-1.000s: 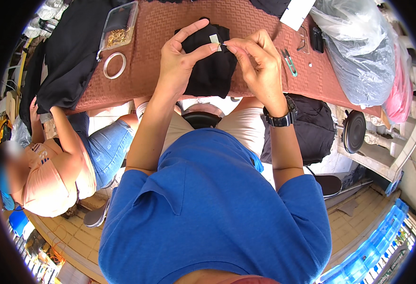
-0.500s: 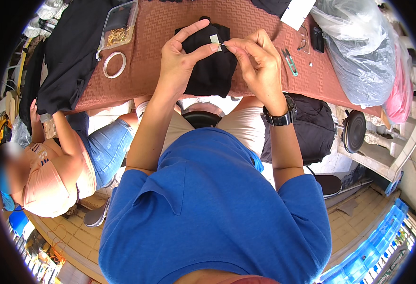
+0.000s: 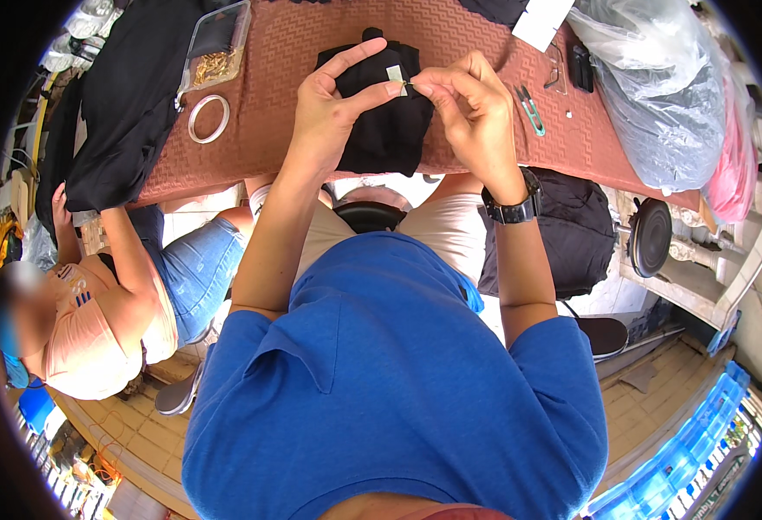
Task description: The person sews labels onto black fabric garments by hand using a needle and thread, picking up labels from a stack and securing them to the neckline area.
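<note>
A folded black garment (image 3: 379,139) lies on the table in front of me, with a small whitish tag (image 3: 395,75) on top. My left hand (image 3: 333,100) has its thumb pressed on the tag's lower edge, while its index finger stretches over the cloth. The rest of its fingers are hidden. With thumb and index finger pinched, my right hand (image 3: 472,104) grips a thin golden pin (image 3: 410,83) at the tag's right side. The pin is too small to make out its exact shape.
A clear box (image 3: 216,65) with golden pieces and a white ring (image 3: 209,119) lie left. Green-handled thread snips (image 3: 531,113), eyeglasses (image 3: 556,76) and a plastic bag (image 3: 650,95) are right. A co-worker (image 3: 112,303) handles black cloth (image 3: 125,113) on the left.
Slightly more of the golden pin shows between my two hands. The garment and tag have shifted only a little, and both hands keep almost the same place.
</note>
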Demonstrator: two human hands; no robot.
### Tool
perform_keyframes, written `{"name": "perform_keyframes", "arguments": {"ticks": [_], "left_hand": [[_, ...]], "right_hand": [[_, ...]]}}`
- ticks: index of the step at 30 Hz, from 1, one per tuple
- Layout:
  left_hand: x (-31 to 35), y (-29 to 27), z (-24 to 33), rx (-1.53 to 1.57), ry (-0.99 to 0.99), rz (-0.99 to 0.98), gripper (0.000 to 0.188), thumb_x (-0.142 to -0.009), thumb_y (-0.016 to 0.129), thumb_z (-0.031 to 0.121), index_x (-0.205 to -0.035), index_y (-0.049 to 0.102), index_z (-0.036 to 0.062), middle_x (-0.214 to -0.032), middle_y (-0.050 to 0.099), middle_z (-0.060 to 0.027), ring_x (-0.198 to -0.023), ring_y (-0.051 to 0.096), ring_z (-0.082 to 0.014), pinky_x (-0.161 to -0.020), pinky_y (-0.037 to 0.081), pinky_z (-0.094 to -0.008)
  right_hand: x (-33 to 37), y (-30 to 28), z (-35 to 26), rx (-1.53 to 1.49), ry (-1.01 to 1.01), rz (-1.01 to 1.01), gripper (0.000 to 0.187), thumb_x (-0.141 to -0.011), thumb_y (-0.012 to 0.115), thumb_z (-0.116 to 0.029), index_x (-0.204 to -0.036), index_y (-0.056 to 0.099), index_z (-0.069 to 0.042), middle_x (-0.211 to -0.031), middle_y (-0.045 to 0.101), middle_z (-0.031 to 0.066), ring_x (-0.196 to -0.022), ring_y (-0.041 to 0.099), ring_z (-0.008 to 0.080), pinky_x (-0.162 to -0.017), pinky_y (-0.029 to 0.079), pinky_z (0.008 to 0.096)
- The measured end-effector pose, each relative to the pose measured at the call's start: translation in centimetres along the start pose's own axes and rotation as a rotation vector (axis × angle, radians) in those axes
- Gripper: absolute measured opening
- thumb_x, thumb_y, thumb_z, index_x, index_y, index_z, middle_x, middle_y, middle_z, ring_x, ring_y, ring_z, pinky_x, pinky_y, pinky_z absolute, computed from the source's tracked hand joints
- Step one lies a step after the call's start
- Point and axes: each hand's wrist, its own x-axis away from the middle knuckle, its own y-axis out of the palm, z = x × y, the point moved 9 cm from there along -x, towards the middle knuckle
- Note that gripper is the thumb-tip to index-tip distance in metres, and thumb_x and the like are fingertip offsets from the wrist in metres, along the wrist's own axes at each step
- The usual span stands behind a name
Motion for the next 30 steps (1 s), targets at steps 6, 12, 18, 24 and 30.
{"name": "perform_keyframes", "arguments": {"ticks": [6,12,18,24,30], "left_hand": [[-0.2,-0.1,-0.5,0.026,-0.014,-0.013,0.055,-0.081,0.077,-0.005,-0.133,0.060,-0.0012,-0.105,0.073,-0.0115,-0.094,0.071,-0.0148,-0.086,0.058,-0.0262],[-0.1,-0.3,-0.7,0.012,-0.044,-0.014,0.055,-0.082,0.076,-0.005,-0.135,0.060,0.0005,-0.107,0.073,-0.0099,-0.096,0.070,-0.0141,-0.089,0.055,-0.0266],[-0.4,-0.2,-0.8,-0.093,0.026,0.025,0.055,-0.082,0.077,-0.004,-0.134,0.061,0.0012,-0.105,0.073,-0.0089,-0.094,0.070,-0.0130,-0.086,0.056,-0.0261],[-0.6,-0.6,-0.1,-0.409,0.211,0.104,0.051,-0.080,0.079,-0.003,-0.128,0.065,0.0005,-0.105,0.073,-0.0078,-0.092,0.067,-0.0100,-0.084,0.056,-0.0251],[-0.5,-0.3,0.3,-0.427,0.197,0.128,0.048,-0.076,0.083,0.005,-0.122,0.069,0.0012,-0.112,0.072,-0.0109,-0.101,0.067,-0.0150,-0.092,0.053,-0.0290]], "right_hand": [[0.3,0.3,1.1,-0.065,0.132,-0.039,0.009,-0.086,0.073,0.001,-0.093,0.077,-0.004,-0.078,0.058,0.0052,-0.070,0.059,0.0147,-0.063,0.048,0.0288],[0.5,0.4,1.6,-0.168,0.101,-0.069,0.011,-0.087,0.072,0.000,-0.097,0.076,-0.004,-0.083,0.064,0.0057,-0.075,0.062,0.0160,-0.068,0.049,0.0273],[0.4,0.6,1.4,-0.229,0.210,0.017,0.011,-0.089,0.068,0.003,-0.098,0.072,-0.002,-0.091,0.064,0.0078,-0.082,0.065,0.0202,-0.074,0.052,0.0312],[-0.1,1.6,-1.2,0.027,-0.086,-0.103,0.013,-0.088,0.066,0.005,-0.100,0.068,0.001,-0.094,0.061,0.0120,-0.083,0.065,0.0279,-0.075,0.053,0.0352],[-0.9,0.2,-2.2,-0.037,-0.112,0.015,0.006,-0.092,0.062,0.006,-0.096,0.065,0.002,-0.091,0.063,0.0122,-0.077,0.065,0.0248,-0.070,0.053,0.0346]]}}
